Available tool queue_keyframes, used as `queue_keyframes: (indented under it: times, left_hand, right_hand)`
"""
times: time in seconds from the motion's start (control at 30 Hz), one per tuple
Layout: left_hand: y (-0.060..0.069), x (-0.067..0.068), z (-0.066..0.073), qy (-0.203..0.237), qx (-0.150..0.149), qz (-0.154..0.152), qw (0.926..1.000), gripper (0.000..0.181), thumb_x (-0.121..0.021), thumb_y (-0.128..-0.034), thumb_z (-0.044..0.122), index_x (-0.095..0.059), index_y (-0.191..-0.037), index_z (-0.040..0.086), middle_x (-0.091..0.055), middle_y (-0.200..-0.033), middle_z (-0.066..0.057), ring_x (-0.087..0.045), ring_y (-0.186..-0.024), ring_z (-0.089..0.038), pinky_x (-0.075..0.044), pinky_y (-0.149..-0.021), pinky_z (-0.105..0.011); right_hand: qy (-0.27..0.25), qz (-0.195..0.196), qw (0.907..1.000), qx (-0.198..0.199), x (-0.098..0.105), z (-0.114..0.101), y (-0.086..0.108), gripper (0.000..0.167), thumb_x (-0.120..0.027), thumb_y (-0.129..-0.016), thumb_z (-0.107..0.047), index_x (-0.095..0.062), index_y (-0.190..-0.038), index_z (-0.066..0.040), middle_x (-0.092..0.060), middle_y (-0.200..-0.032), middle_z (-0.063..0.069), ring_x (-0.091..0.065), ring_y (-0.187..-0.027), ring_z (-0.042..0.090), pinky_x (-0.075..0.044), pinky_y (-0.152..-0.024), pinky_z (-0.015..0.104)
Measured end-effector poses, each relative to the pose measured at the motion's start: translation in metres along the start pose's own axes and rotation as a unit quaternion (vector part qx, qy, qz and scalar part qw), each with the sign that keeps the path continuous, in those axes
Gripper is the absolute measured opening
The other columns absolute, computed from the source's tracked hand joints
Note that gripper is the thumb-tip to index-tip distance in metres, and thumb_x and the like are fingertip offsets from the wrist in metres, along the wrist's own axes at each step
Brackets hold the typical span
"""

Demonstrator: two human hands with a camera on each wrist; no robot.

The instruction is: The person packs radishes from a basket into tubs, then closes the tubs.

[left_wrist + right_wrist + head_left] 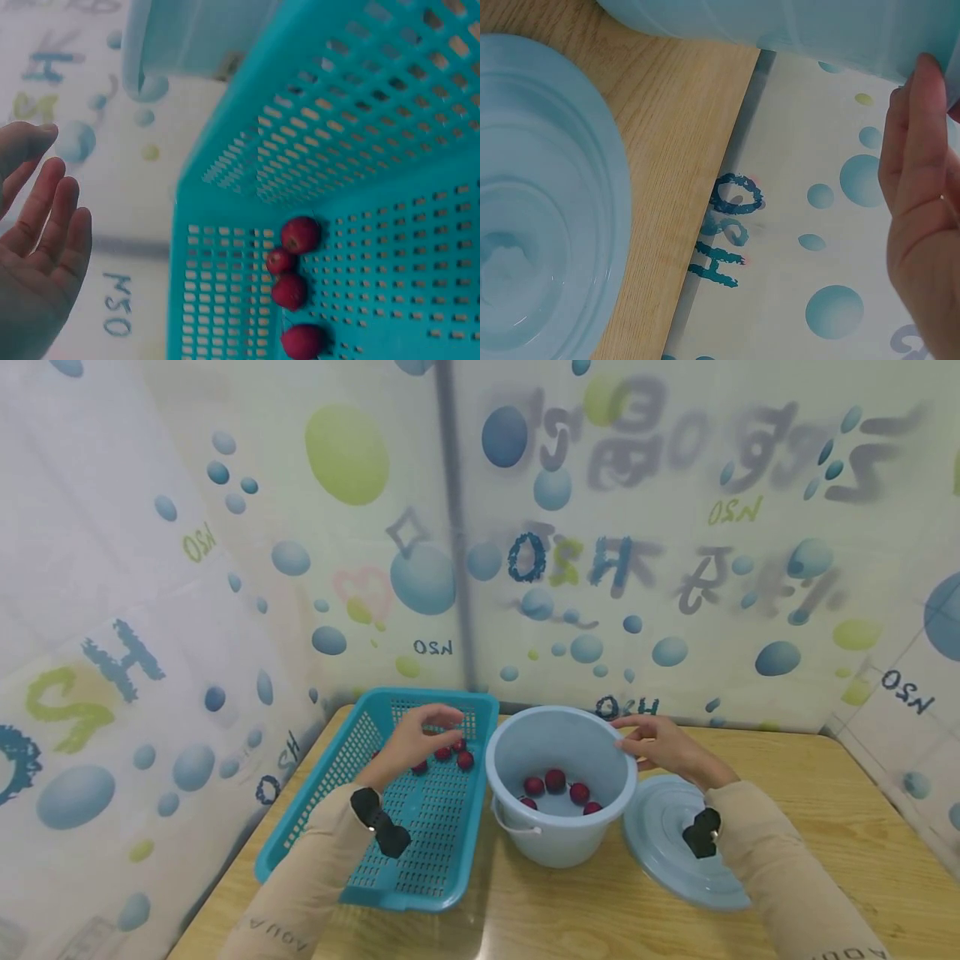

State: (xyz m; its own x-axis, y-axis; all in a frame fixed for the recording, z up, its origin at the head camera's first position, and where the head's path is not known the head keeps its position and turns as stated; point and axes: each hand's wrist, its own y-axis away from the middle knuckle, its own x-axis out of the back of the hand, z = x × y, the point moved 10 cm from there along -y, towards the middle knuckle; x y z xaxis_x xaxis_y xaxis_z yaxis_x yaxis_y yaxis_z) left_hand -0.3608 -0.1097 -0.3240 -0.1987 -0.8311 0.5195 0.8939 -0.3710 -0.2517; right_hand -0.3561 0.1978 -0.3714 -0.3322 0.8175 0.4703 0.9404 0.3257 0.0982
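Note:
My left hand [418, 739] hovers over the turquoise basket [486, 793], its fingers loosely bent with nothing between them; the left wrist view shows the same hand [37, 247] beside the basket wall. Inside the basket lie several dark red round fruits [465, 761], bunched towards the far end, some hidden by my arm. To the right, a pale blue bucket [555, 852] stands upright with several red fruits [555, 780] at its bottom. My right hand [663, 745] holds the bucket's right rim, fingers against the outer wall in the right wrist view.
A round pale blue lid [667, 835] lies on the wooden table [570, 918] right of the bucket, partly under my right forearm. The bucket's handle [517, 828] hangs down at its front left. A patterned curtain [525, 635] rises behind the table.

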Motion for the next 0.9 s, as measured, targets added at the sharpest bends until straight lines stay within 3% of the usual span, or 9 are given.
queue_keyframes:
  times: [0.33, 0.47, 0.7, 0.9]
  left_hand:
    - [0.012, 0.022, -0.045, -0.009, 0.045, 0.041, 0.9981, 0.031, -0.062, -0.083, 0.016, -0.058, -0.11, 0.002, -0.058, -0.109, -0.015, -0.053, -0.102, -0.027, -0.041, -0.088, -0.042]
    - [0.014, 0.028, -0.061, -0.024, 0.076, 0.056, 0.9952, 0.032, -0.062, -0.0831, 0.014, -0.057, -0.112, 0.001, -0.057, -0.11, -0.017, -0.051, -0.104, -0.029, -0.04, -0.09, -0.044]
    - [0.018, 0.033, -0.095, -0.033, 0.132, 0.076, 0.9878, 0.032, -0.061, -0.0828, 0.011, -0.056, -0.112, 0.0, -0.056, -0.112, -0.018, -0.05, -0.105, -0.03, -0.039, -0.089, -0.045]
    - [0.022, 0.031, -0.121, -0.054, 0.168, 0.084, 0.9807, 0.032, -0.061, -0.0822, 0.009, -0.056, -0.112, -0.001, -0.055, -0.113, -0.018, -0.049, -0.107, -0.032, -0.039, -0.089, -0.046]
  right_hand:
    - [-0.005, 0.007, 0.9999, -0.009, 0.0, 0.001, 0.0, 0.049, -0.059, -0.086, -0.019, -0.042, -0.127, 0.0, -0.053, -0.094, 0.016, -0.06, -0.077, 0.022, -0.053, -0.068, 0.036]
    - [-0.005, 0.007, 0.9999, -0.009, 0.0, 0.001, 0.0, 0.049, -0.059, -0.086, -0.019, -0.042, -0.127, 0.0, -0.053, -0.094, 0.016, -0.06, -0.077, 0.022, -0.053, -0.068, 0.036]
    - [-0.009, -0.003, 0.9998, 0.019, -0.001, -0.006, 0.002, 0.048, -0.059, -0.085, -0.022, -0.044, -0.124, 0.001, -0.054, -0.091, 0.016, -0.06, -0.076, 0.021, -0.053, -0.066, 0.036]
    - [-0.014, -0.002, 0.9999, 0.01, -0.001, -0.006, 0.002, 0.049, -0.06, -0.085, -0.021, -0.043, -0.126, 0.001, -0.053, -0.093, 0.016, -0.059, -0.078, 0.021, -0.053, -0.067, 0.037]
